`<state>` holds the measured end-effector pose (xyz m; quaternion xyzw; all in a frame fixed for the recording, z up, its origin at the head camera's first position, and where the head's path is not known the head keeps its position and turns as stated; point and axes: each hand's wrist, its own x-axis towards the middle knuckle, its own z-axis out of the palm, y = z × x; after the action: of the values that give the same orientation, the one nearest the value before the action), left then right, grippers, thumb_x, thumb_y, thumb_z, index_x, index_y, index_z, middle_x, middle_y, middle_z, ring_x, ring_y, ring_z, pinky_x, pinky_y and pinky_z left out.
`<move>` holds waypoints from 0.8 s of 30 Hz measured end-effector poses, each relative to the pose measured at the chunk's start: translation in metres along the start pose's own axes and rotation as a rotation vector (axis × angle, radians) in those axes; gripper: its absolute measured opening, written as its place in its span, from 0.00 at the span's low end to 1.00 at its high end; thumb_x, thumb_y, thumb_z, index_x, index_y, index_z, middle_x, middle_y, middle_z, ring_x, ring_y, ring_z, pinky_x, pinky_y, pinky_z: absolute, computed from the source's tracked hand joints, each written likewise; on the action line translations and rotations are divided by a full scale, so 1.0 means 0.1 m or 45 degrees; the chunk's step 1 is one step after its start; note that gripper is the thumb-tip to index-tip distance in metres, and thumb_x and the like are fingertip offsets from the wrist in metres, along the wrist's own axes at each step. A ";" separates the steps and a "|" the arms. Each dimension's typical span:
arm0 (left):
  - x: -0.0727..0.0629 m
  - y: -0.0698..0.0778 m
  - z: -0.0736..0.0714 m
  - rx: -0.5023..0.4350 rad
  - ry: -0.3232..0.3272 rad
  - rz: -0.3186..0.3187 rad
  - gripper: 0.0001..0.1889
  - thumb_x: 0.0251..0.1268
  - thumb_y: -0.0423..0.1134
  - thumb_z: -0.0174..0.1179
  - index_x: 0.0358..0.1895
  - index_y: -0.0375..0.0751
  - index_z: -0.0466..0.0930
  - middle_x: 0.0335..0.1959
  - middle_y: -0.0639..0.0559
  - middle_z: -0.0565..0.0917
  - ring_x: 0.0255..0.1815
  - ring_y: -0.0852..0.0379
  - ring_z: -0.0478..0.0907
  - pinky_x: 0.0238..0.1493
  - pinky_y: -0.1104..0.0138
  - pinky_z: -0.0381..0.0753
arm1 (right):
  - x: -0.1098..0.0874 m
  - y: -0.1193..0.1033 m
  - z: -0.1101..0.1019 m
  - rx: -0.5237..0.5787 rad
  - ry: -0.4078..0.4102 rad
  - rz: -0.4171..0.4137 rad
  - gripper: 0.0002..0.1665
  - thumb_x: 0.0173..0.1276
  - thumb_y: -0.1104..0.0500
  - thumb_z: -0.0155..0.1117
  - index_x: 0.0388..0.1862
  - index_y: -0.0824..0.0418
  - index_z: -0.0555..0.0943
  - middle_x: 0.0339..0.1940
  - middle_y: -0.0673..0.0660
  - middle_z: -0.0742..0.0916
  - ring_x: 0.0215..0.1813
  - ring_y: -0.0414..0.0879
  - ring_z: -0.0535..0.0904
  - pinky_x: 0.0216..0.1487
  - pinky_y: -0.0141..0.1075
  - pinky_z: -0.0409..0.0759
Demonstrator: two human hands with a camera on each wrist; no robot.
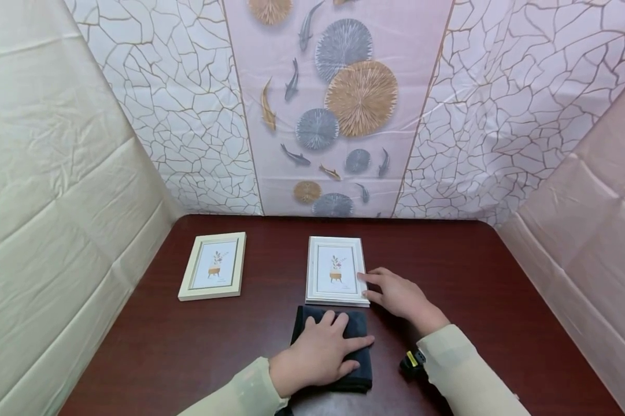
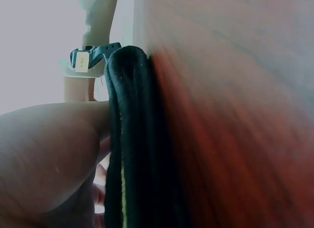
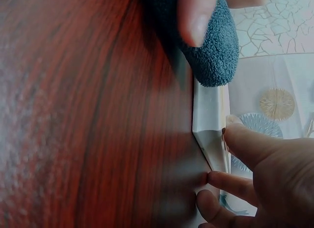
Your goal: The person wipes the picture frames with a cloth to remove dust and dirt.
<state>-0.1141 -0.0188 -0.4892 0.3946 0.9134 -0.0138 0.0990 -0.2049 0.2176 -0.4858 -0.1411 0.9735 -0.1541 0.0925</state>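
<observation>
My left hand (image 1: 322, 349) lies with spread fingers on a folded dark blue towel (image 1: 361, 372). The left wrist view has the towel's folded edge (image 2: 127, 139) close up, with the hand over it. Just beyond the towel lies a white picture frame (image 1: 338, 299), holding a print of a potted plant. At its right side, my right hand (image 1: 403, 297) touches the edge with thumb and fingertips. In the right wrist view, the thumb (image 3: 245, 139) is on the frame near a corner, and other fingertips are low beside its edge. The frame's underside is hidden.
A cream picture frame (image 1: 236, 263) with a similar print lies to the left on the dark red wooden table (image 1: 187, 346). A black strap device with yellow (image 1: 411, 363) is at the right wrist. Patterned cloth (image 1: 322, 173) hangs behind the table, with pale cloth at both sides.
</observation>
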 end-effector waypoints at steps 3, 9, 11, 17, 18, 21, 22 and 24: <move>0.00 -0.03 -0.01 -0.022 0.031 0.005 0.33 0.82 0.70 0.53 0.85 0.88 0.54 0.72 0.51 0.73 0.68 0.48 0.71 0.54 0.44 0.83 | -0.01 0.01 0.00 0.001 0.000 0.003 0.32 0.83 0.47 0.70 0.82 0.45 0.78 0.76 0.62 0.79 0.68 0.62 0.83 0.61 0.63 0.82; -0.02 -0.10 -0.01 -0.053 0.054 0.011 0.37 0.80 0.72 0.56 0.86 0.84 0.55 0.72 0.51 0.74 0.71 0.50 0.72 0.57 0.45 0.85 | 0.00 0.01 0.00 0.011 0.010 -0.016 0.32 0.83 0.46 0.69 0.82 0.45 0.78 0.76 0.61 0.80 0.67 0.62 0.83 0.60 0.63 0.82; -0.02 -0.12 0.00 -0.062 0.040 0.015 0.37 0.80 0.72 0.55 0.86 0.84 0.54 0.74 0.51 0.74 0.72 0.49 0.72 0.56 0.44 0.85 | 0.01 0.01 0.00 0.012 0.012 -0.024 0.32 0.83 0.46 0.70 0.82 0.45 0.78 0.76 0.62 0.80 0.67 0.63 0.83 0.60 0.63 0.82; -0.01 -0.14 0.04 -0.083 0.035 0.009 0.36 0.80 0.73 0.54 0.86 0.85 0.55 0.73 0.51 0.73 0.69 0.48 0.72 0.54 0.42 0.84 | 0.02 0.00 0.01 0.006 0.015 -0.037 0.31 0.83 0.47 0.70 0.81 0.46 0.79 0.76 0.62 0.80 0.68 0.62 0.83 0.60 0.63 0.82; -0.01 -0.14 0.04 -0.086 0.038 0.008 0.36 0.80 0.73 0.54 0.86 0.85 0.55 0.73 0.51 0.73 0.69 0.48 0.72 0.54 0.42 0.84 | 0.02 0.00 0.01 0.005 0.016 -0.036 0.31 0.83 0.47 0.69 0.81 0.45 0.79 0.76 0.61 0.80 0.68 0.62 0.83 0.60 0.63 0.82; -0.01 -0.15 0.04 -0.082 0.044 0.014 0.36 0.80 0.73 0.54 0.86 0.85 0.55 0.74 0.51 0.73 0.70 0.47 0.71 0.55 0.42 0.84 | 0.02 0.00 0.00 0.006 0.014 -0.028 0.32 0.83 0.47 0.69 0.82 0.45 0.78 0.77 0.61 0.80 0.68 0.63 0.82 0.60 0.63 0.82; -0.01 -0.15 0.04 -0.084 0.047 0.017 0.36 0.80 0.73 0.54 0.86 0.84 0.55 0.74 0.51 0.73 0.71 0.47 0.71 0.55 0.42 0.84 | 0.02 0.01 0.00 0.004 0.014 -0.030 0.32 0.83 0.46 0.69 0.82 0.45 0.78 0.77 0.62 0.80 0.68 0.63 0.82 0.60 0.64 0.82; -0.01 -0.16 0.02 -0.091 0.056 0.025 0.36 0.80 0.72 0.55 0.86 0.83 0.56 0.73 0.50 0.73 0.70 0.48 0.72 0.55 0.43 0.84 | 0.02 0.01 0.00 0.005 0.015 -0.030 0.32 0.83 0.46 0.69 0.82 0.45 0.78 0.77 0.62 0.80 0.68 0.63 0.82 0.60 0.63 0.82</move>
<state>-0.1246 -0.0312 -0.4921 0.3999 0.9114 0.0286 0.0929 -0.2075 0.2181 -0.4864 -0.1514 0.9720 -0.1578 0.0854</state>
